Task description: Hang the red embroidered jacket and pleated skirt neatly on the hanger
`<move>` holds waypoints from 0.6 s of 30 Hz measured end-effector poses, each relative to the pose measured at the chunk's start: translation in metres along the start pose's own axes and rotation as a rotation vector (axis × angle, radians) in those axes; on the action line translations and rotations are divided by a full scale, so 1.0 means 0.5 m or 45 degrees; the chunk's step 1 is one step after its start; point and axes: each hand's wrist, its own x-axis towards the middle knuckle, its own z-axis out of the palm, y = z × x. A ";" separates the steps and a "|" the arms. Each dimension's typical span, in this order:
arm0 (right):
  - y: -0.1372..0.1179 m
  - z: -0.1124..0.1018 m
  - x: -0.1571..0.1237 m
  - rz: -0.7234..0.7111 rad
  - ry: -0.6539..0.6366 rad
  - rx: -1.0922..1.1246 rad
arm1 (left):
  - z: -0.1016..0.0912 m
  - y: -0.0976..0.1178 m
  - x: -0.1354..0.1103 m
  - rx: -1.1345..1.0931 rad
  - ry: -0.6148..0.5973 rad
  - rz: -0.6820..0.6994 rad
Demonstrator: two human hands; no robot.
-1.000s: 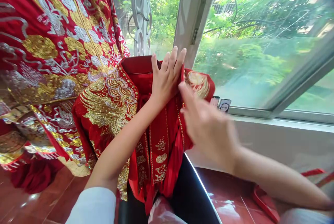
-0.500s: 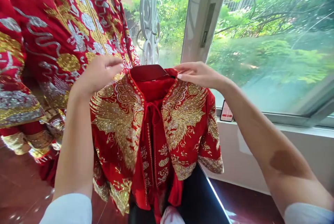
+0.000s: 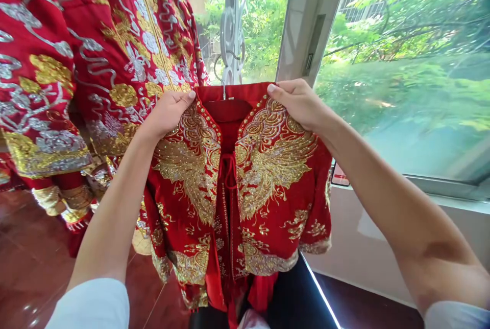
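Note:
A short red jacket [image 3: 275, 165] with gold wing-like embroidery and beaded neck edges hangs in front of me. My left hand [image 3: 168, 112] pinches its collar at the left shoulder, thumb on top. On the other side, my right hand [image 3: 296, 101] grips the collar at the right shoulder, fingers behind the cloth. Between them sits a dark red hanger [image 3: 228, 110] with a metal hook, inside the neck opening. A thin red tie [image 3: 228, 165] is knotted at the chest. Under the jacket shows a red embroidered inner garment [image 3: 225, 227].
At the left hangs a larger red garment [image 3: 115, 63] with gold and silver embroidery. A window [image 3: 398, 84] with a white metal frame fills the right. A phone [image 3: 340, 174] leans on the sill. Below are a black surface [image 3: 291, 293] and a reddish tiled floor [image 3: 34, 247].
Both hands have closed on the jacket's collar and raised it, so the red back of the collar now shows behind the hanger. The view has shifted slightly.

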 end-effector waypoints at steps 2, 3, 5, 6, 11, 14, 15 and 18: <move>0.011 -0.015 -0.008 -0.030 -0.184 -0.002 | -0.003 -0.010 -0.004 -0.026 -0.111 0.021; 0.020 -0.024 -0.013 -0.036 -0.304 0.003 | -0.003 -0.015 -0.005 -0.015 -0.160 0.029; 0.035 -0.041 -0.026 -0.022 -0.494 0.007 | 0.003 -0.021 -0.010 0.075 -0.214 0.047; 0.038 -0.045 -0.035 -0.008 -0.524 -0.018 | 0.010 -0.020 -0.015 0.148 -0.205 0.061; -0.014 0.027 -0.142 0.170 0.192 -0.577 | 0.093 0.014 -0.110 0.467 0.406 0.120; -0.047 0.141 -0.246 0.236 0.442 -0.828 | 0.171 0.020 -0.221 0.609 0.609 0.106; -0.047 0.183 -0.278 0.237 0.438 -0.862 | 0.198 0.014 -0.259 0.657 0.625 0.066; -0.012 0.284 -0.346 0.246 0.400 -0.894 | 0.257 -0.022 -0.353 0.769 0.679 -0.012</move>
